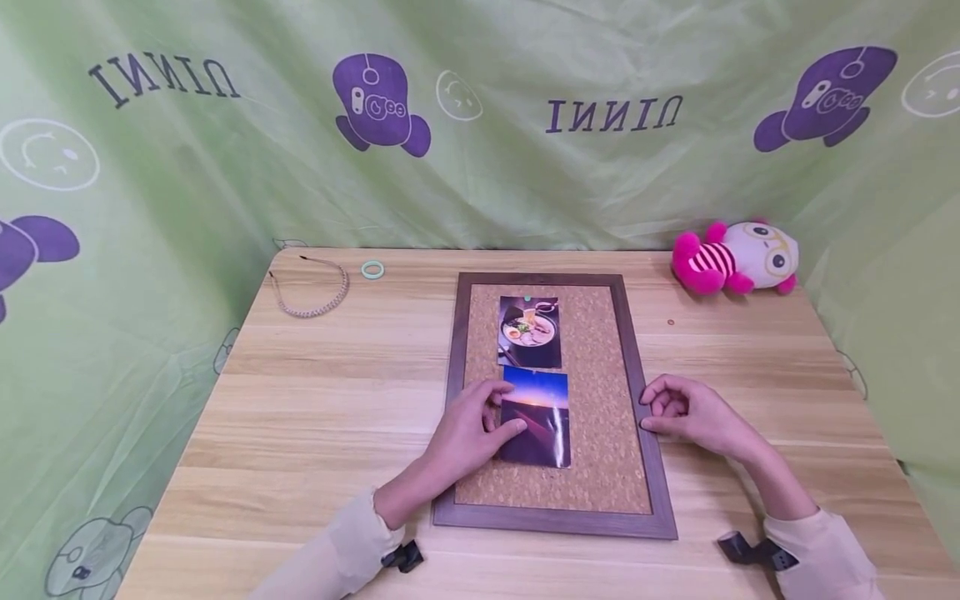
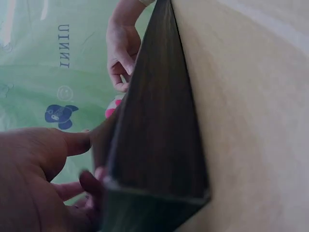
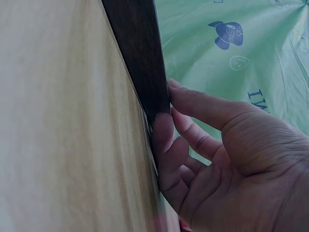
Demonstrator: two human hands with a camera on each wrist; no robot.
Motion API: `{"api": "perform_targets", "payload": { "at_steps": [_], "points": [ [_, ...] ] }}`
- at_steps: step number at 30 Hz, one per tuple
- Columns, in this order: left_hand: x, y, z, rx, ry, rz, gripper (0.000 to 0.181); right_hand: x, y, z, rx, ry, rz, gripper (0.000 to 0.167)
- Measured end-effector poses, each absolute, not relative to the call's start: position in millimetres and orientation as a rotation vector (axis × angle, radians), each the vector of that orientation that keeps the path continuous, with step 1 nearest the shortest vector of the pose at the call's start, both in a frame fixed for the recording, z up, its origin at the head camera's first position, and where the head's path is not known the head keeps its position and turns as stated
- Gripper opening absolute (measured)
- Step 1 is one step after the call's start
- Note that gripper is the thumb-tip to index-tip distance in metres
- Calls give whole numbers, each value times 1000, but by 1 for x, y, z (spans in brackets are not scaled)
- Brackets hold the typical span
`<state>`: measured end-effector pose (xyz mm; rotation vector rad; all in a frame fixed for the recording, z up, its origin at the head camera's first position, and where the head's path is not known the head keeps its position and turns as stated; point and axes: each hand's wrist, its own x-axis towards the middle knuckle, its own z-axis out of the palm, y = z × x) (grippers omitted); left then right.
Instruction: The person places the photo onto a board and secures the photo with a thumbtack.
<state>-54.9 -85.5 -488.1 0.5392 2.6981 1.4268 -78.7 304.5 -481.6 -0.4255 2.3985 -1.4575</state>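
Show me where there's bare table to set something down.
Left of the board, below the headband, is a bare patch; another lies below the toy, right of the right hand. Crowding is on the board: two photos and the left hand.

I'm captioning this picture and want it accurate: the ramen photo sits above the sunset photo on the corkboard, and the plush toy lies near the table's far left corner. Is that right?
Not quite: the plush toy lies near the table's far right corner, as the head view shows. The ramen photo does sit above the sunset photo on the corkboard.
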Motion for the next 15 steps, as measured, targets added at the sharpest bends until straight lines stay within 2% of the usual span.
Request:
{"api": "perform_targets", "payload": {
  "at_steps": [7,12,15],
  "points": [
    [-50,-99,-475,652,2821,1076,61,-79,304,-481,-425,2398,-1450,26],
    [-64,-113,-473,1094,2720,795,82,-79,305,-480,-423,2405,-1452,26],
    [-72,-120,-477,1269,2614,695,96,-79,304,-480,-422,2403,-1453,26]
  ]
}}
